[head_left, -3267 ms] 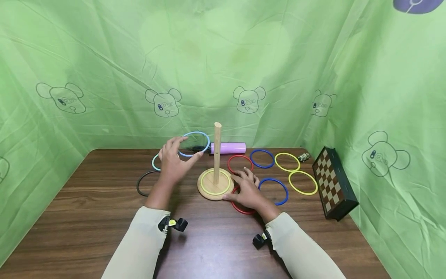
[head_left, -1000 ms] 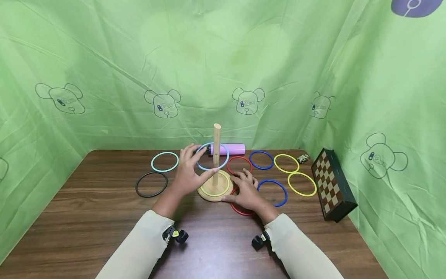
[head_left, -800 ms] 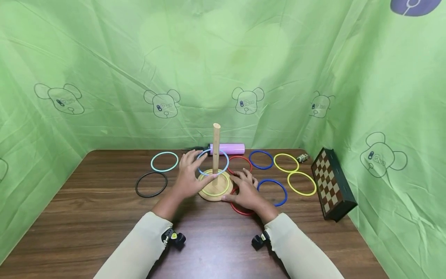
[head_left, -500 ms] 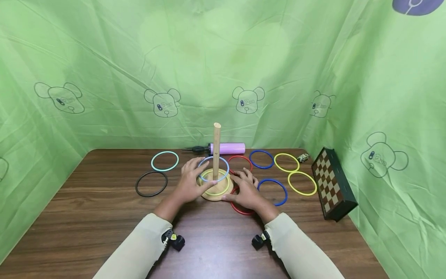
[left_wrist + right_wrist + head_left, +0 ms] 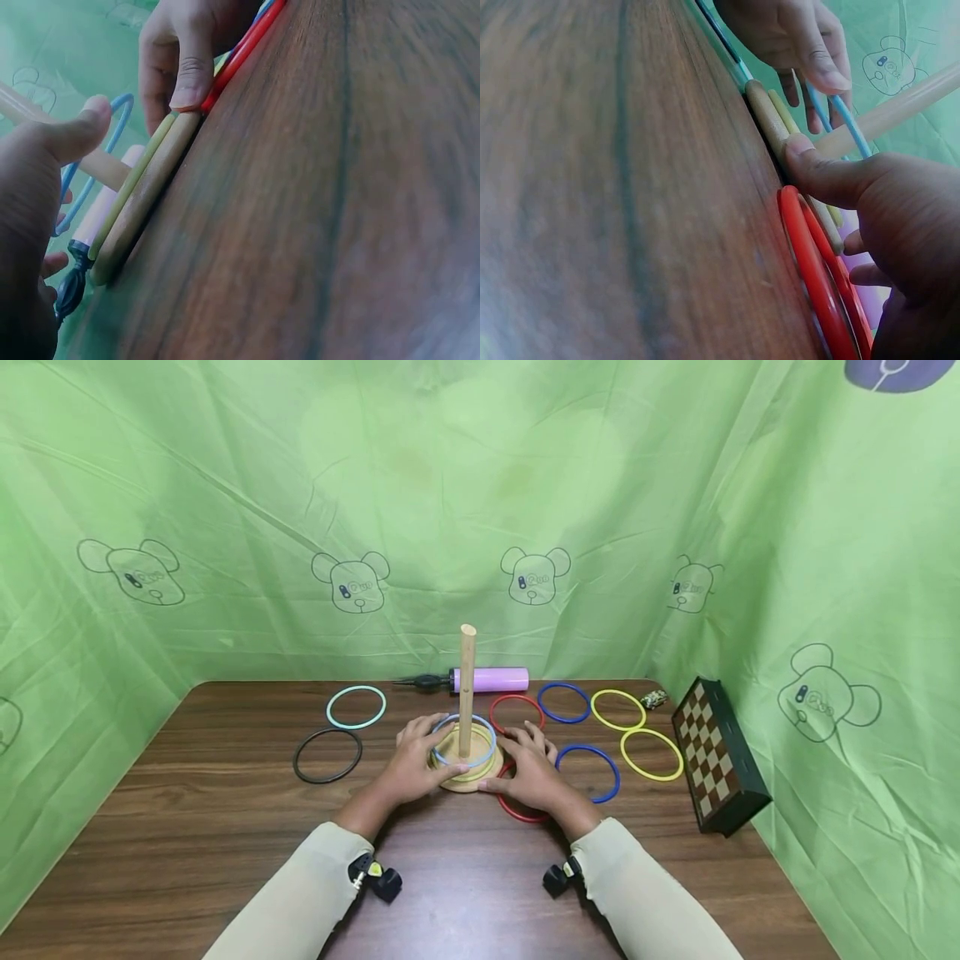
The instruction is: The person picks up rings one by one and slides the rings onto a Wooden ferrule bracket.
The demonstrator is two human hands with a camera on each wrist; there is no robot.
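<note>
A wooden peg (image 5: 467,685) stands upright on a round wooden base (image 5: 487,779). One yellow ring (image 5: 139,172) lies on the base around the peg. My left hand (image 5: 415,766) pinches a light blue ring (image 5: 853,124) between thumb and fingers. That ring encircles the peg low down, a little above the yellow one; the left wrist view shows a gap between them. At the right edge of the base, my right hand (image 5: 536,772) grips it, the thumb on the near rim and the fingers farther round. Part of a red ring (image 5: 521,816) is hidden under this hand.
At left lie a turquoise ring (image 5: 357,727) and a black ring (image 5: 326,782). More red, blue (image 5: 564,722) and yellow rings (image 5: 652,777) lie at right. A purple hand pump (image 5: 495,679) rests behind the peg; a chessboard box (image 5: 720,756) stands at far right.
My left hand has carried the light blue ring from left of the peg to around it, then lowered it toward the base. The right hand has stayed on the base.
</note>
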